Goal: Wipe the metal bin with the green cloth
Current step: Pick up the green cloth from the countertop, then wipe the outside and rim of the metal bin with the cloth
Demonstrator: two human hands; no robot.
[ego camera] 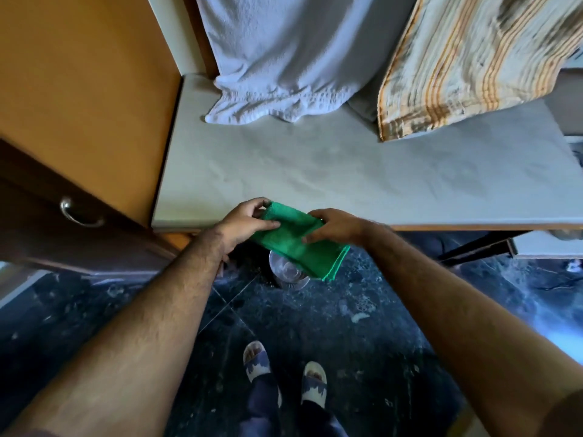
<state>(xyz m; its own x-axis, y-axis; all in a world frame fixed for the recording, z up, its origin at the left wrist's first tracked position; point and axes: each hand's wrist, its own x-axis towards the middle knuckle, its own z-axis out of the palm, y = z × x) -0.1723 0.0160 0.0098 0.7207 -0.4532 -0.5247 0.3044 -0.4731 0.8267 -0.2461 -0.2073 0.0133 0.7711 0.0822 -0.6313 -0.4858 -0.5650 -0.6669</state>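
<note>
A white towel (284, 58) and a striped cloth (467, 64) hang onto the pale counter (347, 171); a wooden cabinet (79, 89) stands beside it.

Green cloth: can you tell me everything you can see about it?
The green cloth is bright green and looks soft and fuzzy, with a stitched edge. It is folded into a flat rectangle and held in the air, tilted, in front of the table edge. The left hand pinches its far corner and the right hand grips the other side. Its lower end hangs over the shiny metal bin on the dark floor, hiding part of it.
</note>
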